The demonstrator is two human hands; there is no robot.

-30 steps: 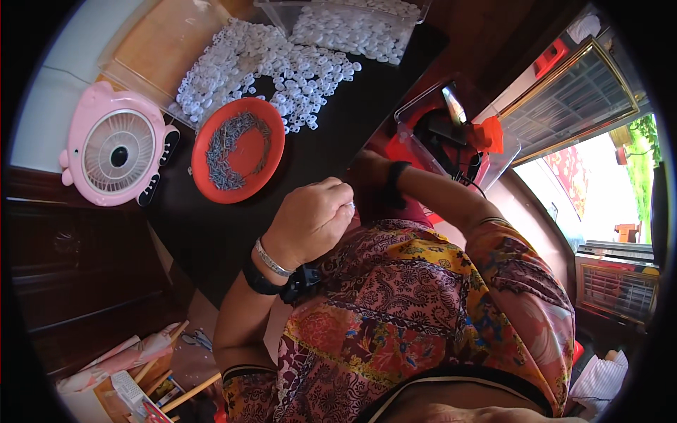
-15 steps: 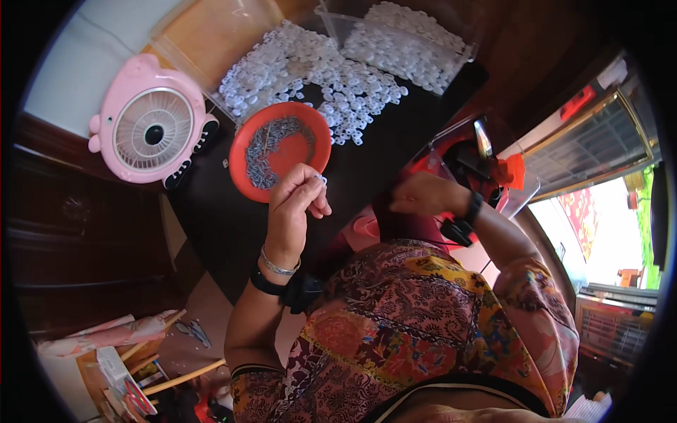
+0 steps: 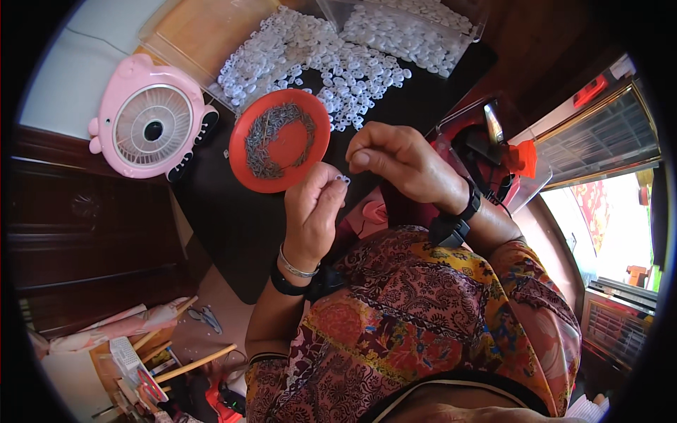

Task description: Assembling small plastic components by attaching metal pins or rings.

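Between the thumb and fingers of my left hand is a small white plastic piece with holes. My right hand hovers just beyond it to the right, thumb and fingertips pinched together; whatever is between them is too small to make out. The two hands are apart. Close beyond my left hand, a red-orange bowl holds many small grey nails. Behind the bowl, a large heap of similar white plastic pieces spills onto the black tabletop.
Clear plastic bins stand at the far side with more white pieces. A pink animal-shaped fan is at the left. On the right sits a clear box with red and black items. Sticks lie low at left.
My right hand has risen from near my lap, up and left to beside my left hand. The left hand has shifted slightly right and down, still pinching the white piece.
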